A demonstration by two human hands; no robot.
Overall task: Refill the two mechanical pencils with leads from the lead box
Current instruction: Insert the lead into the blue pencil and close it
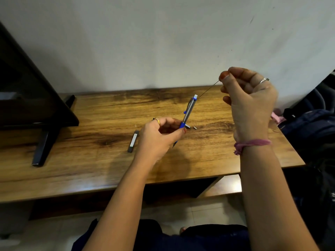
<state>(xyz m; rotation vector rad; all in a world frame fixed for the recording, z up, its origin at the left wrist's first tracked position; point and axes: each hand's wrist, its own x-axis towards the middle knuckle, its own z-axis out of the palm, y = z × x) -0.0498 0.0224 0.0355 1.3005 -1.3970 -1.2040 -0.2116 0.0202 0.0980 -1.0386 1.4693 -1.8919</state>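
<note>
My left hand grips a blue and grey mechanical pencil by its blue lower barrel, tip down and rear end tilted up to the right. My right hand is raised at the right and pinches a thin dark lead between thumb and forefinger. The lead slants down-left, and its lower end is close to the pencil's white rear end. A grey lead box lies on the wooden table just left of my left hand. A second pencil is not visible.
Two small metal pieces lie on the table behind the pencil. A black screen on a stand fills the left side. Dark bags sit past the table's right edge. A white wall stands behind.
</note>
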